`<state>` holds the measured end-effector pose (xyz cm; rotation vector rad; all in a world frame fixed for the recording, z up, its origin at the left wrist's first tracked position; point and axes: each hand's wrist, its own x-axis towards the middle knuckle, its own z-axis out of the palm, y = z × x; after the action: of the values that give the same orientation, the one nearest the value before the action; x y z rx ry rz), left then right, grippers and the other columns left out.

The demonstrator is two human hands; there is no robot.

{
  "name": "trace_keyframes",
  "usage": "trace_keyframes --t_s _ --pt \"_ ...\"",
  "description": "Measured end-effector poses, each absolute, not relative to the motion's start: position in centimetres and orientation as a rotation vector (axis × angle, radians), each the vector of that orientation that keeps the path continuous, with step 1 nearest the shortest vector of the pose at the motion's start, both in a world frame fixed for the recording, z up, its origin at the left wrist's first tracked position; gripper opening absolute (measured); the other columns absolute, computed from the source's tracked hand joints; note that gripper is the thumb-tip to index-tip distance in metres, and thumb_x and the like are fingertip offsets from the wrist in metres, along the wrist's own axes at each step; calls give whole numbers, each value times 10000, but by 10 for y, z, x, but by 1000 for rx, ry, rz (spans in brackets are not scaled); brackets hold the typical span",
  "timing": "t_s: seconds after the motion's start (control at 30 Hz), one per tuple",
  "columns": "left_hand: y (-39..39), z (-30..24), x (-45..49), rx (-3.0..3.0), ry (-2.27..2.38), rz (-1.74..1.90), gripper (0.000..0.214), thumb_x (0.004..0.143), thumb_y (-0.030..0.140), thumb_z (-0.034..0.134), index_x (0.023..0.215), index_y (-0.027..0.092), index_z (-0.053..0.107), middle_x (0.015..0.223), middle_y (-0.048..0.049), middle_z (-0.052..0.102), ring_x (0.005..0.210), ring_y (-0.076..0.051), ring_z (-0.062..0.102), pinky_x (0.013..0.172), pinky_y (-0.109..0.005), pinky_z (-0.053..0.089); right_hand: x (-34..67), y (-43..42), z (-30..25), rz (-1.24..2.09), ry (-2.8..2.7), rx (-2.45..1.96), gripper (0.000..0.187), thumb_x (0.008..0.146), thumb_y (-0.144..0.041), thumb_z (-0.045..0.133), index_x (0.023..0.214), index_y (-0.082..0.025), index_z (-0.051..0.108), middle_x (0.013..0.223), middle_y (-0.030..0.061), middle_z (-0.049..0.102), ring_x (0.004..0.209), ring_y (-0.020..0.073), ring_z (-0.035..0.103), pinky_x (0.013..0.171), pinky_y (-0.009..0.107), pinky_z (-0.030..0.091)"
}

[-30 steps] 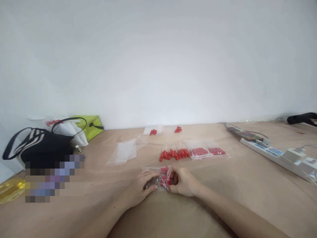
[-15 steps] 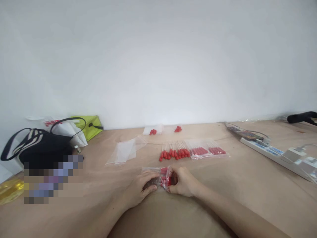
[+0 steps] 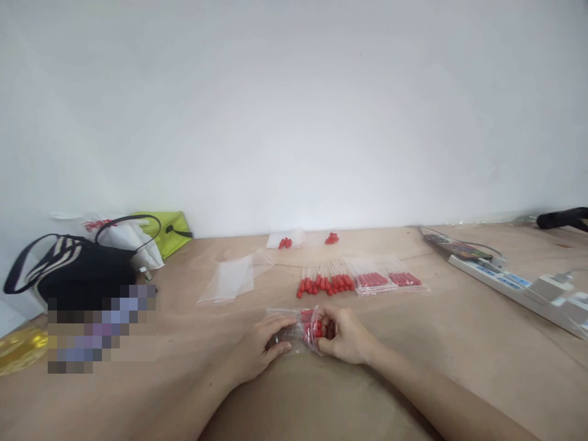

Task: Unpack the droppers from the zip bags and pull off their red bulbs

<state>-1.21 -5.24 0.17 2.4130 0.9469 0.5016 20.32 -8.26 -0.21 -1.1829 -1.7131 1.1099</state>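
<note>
A clear zip bag lies on the near table with several red-tipped sticks in it, their red ends toward the right. My left hand grips the left part of the bag, thumb below and fingers over the top. At the bag's right end, my right hand has its thumb and curled fingers closed on the bag's edge, right against the red tips. Just beyond, loose red-tipped sticks lie in a row. Beside them are two filled bags of the same sticks.
Flat clear bags lie left of the row. Small groups of red tips sit near the wall. A white power strip with plugs and a phone are on the right. A black bag and a green box stand left.
My right hand has shifted slightly right with the bag's edge, and more of the red tips show by its fingers. My left hand stays nearly still on the bag.
</note>
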Motion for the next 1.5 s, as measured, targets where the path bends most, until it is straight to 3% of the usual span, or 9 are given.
trace_keyframes --t_s 0.17,0.33,0.53,0.73,0.97,1.13,1.33,1.5 --pt "-54 7 -12 2429 975 489 365 791 335 516 1139 225 510 1137 -59 563 1030 -196 510 896 -343 401 207 -76 -4 1438 -1403 -1307 236 509 -132 530 733 -178 473 480 -99 491 380 66 480 340 152 352" --pt "-54 7 -14 2430 961 505 380 785 347 525 1148 238 507 1174 -53 541 1076 -203 484 939 -352 370 220 -71 0 1640 -1109 -1388 222 520 -159 539 723 -178 452 500 -60 552 383 106 554 296 143 345" --pt "-47 6 -28 2390 1009 414 404 777 349 532 1168 254 501 1260 -54 476 1157 -215 423 986 -382 322 239 -72 1 1711 -977 -1288 222 535 -89 573 722 -161 477 590 -19 607 517 118 615 498 207 499" --pt "-41 5 -40 2349 1070 424 391 731 325 577 1116 259 554 1264 -44 478 1180 -224 408 997 -381 312 237 -76 -3 1661 -960 -1211 287 542 -222 740 713 -139 525 673 -2 608 605 98 607 555 203 503" --pt "-52 3 -54 2285 1168 461 311 765 311 518 1063 263 594 1248 -41 497 1153 -209 441 986 -388 333 279 -94 -10 1653 -935 -1202 362 535 -211 751 829 -179 542 809 5 620 668 118 618 611 258 517" --pt "-65 8 -66 2233 1248 501 289 756 304 518 1024 258 614 1214 -44 524 1133 -226 460 971 -413 349 323 -96 -1 1420 -1012 -1165 324 581 -263 725 849 -204 552 850 34 638 761 166 628 658 292 519" --pt "-56 11 -57 2230 1347 711 276 777 342 489 985 212 616 1067 -59 591 1016 -207 533 917 -385 402 313 -56 19 743 -1245 -1104 348 653 -372 665 915 -193 524 930 59 631 835 189 606 740 357 504" --pt "-32 14 -28 2371 1368 836 230 762 310 516 930 196 623 1018 -59 586 996 -210 525 900 -386 400 274 -17 19 9 -1806 -1162 179 825 -198 435 948 -195 563 992 77 594 906 179 565 808 333 455"
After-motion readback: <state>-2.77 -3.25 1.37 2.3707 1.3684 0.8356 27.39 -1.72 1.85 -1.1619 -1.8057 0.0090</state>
